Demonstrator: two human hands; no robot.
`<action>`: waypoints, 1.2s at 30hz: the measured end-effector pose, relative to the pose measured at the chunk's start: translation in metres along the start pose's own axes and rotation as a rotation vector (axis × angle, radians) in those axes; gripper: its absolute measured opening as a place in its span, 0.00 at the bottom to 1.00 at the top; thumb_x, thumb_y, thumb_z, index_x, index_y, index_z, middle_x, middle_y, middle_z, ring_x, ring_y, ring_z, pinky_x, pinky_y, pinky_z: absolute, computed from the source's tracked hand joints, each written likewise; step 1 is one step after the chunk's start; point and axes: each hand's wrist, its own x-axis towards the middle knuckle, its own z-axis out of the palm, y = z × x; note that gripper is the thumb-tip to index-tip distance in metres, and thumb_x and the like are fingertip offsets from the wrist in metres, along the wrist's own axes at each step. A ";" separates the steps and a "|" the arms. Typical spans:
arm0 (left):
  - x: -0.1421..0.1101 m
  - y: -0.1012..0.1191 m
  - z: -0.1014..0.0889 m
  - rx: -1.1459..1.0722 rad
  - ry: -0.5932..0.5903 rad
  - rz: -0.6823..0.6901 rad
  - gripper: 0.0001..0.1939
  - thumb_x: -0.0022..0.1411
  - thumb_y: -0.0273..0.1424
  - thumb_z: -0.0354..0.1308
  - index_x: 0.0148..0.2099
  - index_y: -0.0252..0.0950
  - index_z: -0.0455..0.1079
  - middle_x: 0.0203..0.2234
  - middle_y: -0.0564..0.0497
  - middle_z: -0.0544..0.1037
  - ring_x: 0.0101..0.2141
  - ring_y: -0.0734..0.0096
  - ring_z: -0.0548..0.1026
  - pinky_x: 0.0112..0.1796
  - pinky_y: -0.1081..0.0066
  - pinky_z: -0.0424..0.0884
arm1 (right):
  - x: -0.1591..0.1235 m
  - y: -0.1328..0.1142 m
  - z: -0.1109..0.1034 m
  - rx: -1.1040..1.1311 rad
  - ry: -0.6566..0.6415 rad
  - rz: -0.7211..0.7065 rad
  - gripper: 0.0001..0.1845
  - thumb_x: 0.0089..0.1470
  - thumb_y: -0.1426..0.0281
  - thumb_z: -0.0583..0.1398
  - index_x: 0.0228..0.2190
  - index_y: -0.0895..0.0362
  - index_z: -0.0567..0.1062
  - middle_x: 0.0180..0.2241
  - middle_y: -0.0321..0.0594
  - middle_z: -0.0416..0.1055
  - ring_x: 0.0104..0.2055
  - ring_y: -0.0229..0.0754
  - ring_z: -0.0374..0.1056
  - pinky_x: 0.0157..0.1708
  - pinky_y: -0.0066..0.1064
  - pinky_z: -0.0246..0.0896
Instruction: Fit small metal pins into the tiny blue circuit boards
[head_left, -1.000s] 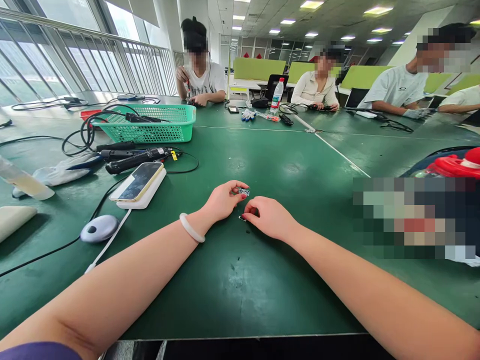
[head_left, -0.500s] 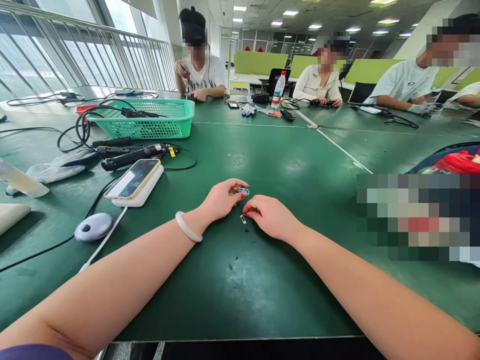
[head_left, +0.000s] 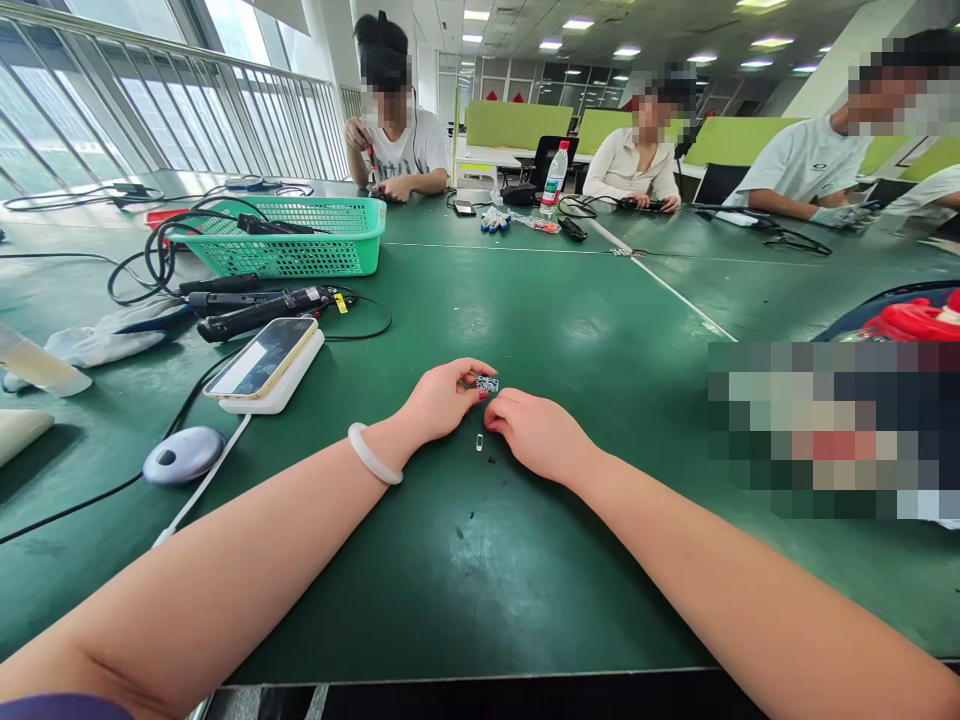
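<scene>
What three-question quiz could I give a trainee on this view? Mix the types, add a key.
1. Multiple choice. What is the left hand holding?
A) the phone
B) a small patterned piece
C) the red-capped bottle

2. True or false. The small white-edged piece lies on the green table, apart from the right hand.

3. Fill the gap. The white bracelet is worn on the ____ wrist.

Key: 1 B; 2 true; 3 left.
</scene>
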 end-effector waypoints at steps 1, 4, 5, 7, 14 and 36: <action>0.000 0.000 0.000 0.005 -0.001 -0.003 0.14 0.54 0.30 0.56 0.45 0.39 0.70 0.33 0.52 0.74 0.24 0.79 0.65 0.29 0.74 0.65 | 0.000 0.001 -0.001 0.034 -0.001 0.006 0.08 0.56 0.74 0.53 0.31 0.56 0.72 0.34 0.37 0.68 0.31 0.34 0.64 0.31 0.26 0.55; 0.000 0.000 -0.001 0.018 -0.006 -0.010 0.14 0.54 0.30 0.56 0.45 0.40 0.70 0.32 0.53 0.73 0.23 0.79 0.65 0.28 0.75 0.64 | 0.000 0.003 -0.004 0.107 0.000 0.017 0.05 0.56 0.73 0.55 0.31 0.56 0.72 0.34 0.36 0.68 0.33 0.35 0.65 0.33 0.27 0.56; 0.000 0.000 -0.001 0.020 -0.007 -0.009 0.14 0.54 0.30 0.56 0.45 0.40 0.70 0.32 0.53 0.73 0.23 0.79 0.65 0.28 0.75 0.64 | 0.000 0.003 -0.004 0.115 0.000 0.019 0.05 0.55 0.72 0.56 0.30 0.56 0.71 0.33 0.36 0.68 0.33 0.35 0.65 0.33 0.27 0.56; 0.000 0.000 -0.001 0.023 -0.010 -0.001 0.14 0.54 0.30 0.55 0.45 0.40 0.70 0.32 0.53 0.73 0.23 0.78 0.65 0.28 0.75 0.64 | 0.001 0.004 -0.003 0.106 -0.002 0.019 0.05 0.56 0.72 0.56 0.29 0.56 0.71 0.32 0.36 0.68 0.32 0.35 0.65 0.32 0.27 0.56; -0.002 0.003 -0.002 0.056 -0.023 0.001 0.14 0.54 0.31 0.54 0.44 0.39 0.71 0.31 0.52 0.73 0.24 0.77 0.66 0.29 0.74 0.65 | 0.002 0.004 0.002 -0.083 -0.013 -0.080 0.07 0.59 0.73 0.51 0.31 0.58 0.69 0.35 0.39 0.67 0.29 0.35 0.64 0.29 0.27 0.53; -0.003 0.004 -0.001 0.083 -0.033 -0.005 0.13 0.53 0.30 0.55 0.43 0.39 0.71 0.32 0.53 0.74 0.25 0.76 0.69 0.31 0.73 0.66 | 0.000 0.007 0.000 -0.117 0.003 -0.180 0.10 0.58 0.71 0.52 0.30 0.57 0.72 0.34 0.38 0.69 0.32 0.36 0.65 0.31 0.28 0.54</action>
